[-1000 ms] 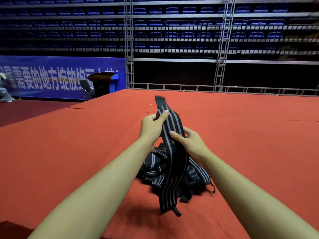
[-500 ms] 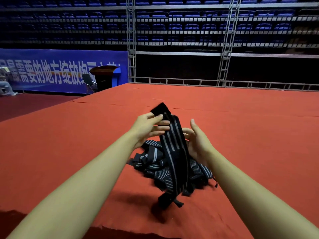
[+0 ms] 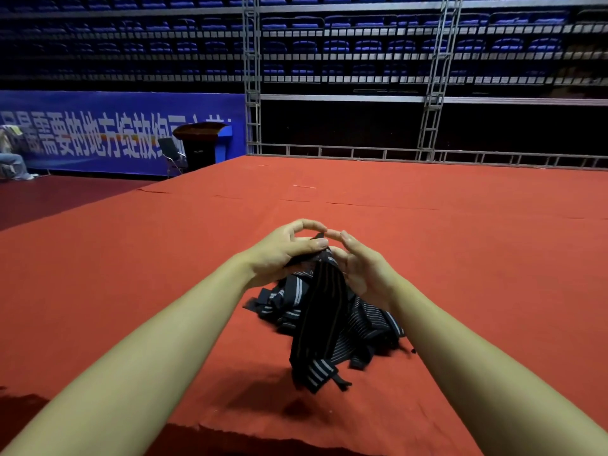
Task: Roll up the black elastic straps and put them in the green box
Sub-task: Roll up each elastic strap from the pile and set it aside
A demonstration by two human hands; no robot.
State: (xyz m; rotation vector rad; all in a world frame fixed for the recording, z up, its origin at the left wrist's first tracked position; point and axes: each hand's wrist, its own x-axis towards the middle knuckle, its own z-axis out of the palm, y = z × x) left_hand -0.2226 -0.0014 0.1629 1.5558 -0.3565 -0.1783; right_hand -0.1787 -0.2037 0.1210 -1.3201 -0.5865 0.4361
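A black elastic strap (image 3: 320, 324) with thin pale stripes hangs down from between both hands above the red carpet. My left hand (image 3: 283, 251) curls over its folded top end, thumb pressed on it. My right hand (image 3: 362, 271) cups the strap's right side, fingertips meeting the left hand's at the top. Behind the hanging strap lies a loose pile of more striped black straps (image 3: 368, 320) on the carpet. No green box is in view.
The red-carpeted platform (image 3: 460, 258) spreads wide all around, with its frayed near edge at the bottom. Metal truss rails (image 3: 362, 153) border the far side. A lectern (image 3: 200, 143) and a chair stand off the platform at the left, before a blue banner.
The strap's upright top end has been folded down between my hands. Both hands have closed in around it, and the strap's free tail hangs lower in the view.
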